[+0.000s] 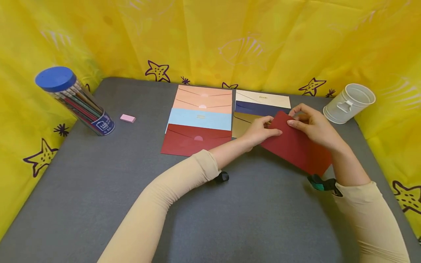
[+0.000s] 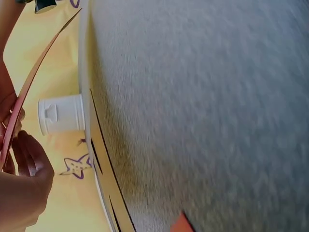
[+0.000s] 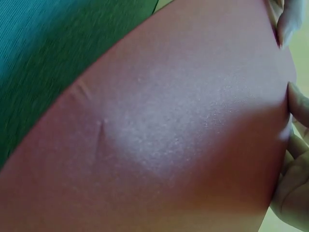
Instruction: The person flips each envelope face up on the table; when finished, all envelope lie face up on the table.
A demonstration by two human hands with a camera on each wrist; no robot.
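A dark red envelope (image 1: 296, 146) is held up at a tilt over the right side of the table, its lower corner toward the right forearm. My left hand (image 1: 260, 130) pinches it near the upper left corner, thumb on the near face. Along the top edge, my right hand (image 1: 314, 126) grips it between thumb and fingers. Seen edge-on in the left wrist view, the envelope (image 2: 31, 77) bows slightly. Its broad face (image 3: 159, 125) fills most of the right wrist view. Behind it lie a cream envelope (image 1: 274, 98), a navy envelope (image 1: 260, 107) and a tan envelope (image 1: 241, 126), overlapping.
Left of these is another overlapping column: peach envelopes (image 1: 204, 95), a light blue envelope (image 1: 198, 119) and a red envelope (image 1: 194, 142). A white metal cup (image 1: 342, 107) stands back right. A pink eraser (image 1: 127, 118) and a blue-lidded tub of pencils (image 1: 79, 102) are at left.
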